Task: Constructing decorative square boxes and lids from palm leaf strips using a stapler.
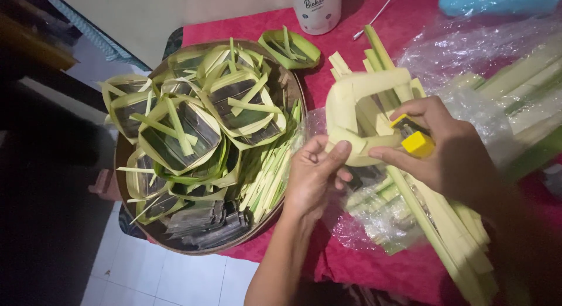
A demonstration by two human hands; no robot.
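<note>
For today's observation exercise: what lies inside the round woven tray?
The round woven tray holds folded leaf baskets, loose leaf strips and a stack of dark folded leaves. Its floor, and whatever lies beneath the pile, is covered.

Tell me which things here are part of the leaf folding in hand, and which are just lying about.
In use:
- left hand pinching the folded palm-leaf strip
- right hand holding the yellow stapler
- loose leaf strips on clear plastic
- round tray of finished leaf baskets

Lying about:
- white tub
- blue bag
- red cloth
</note>
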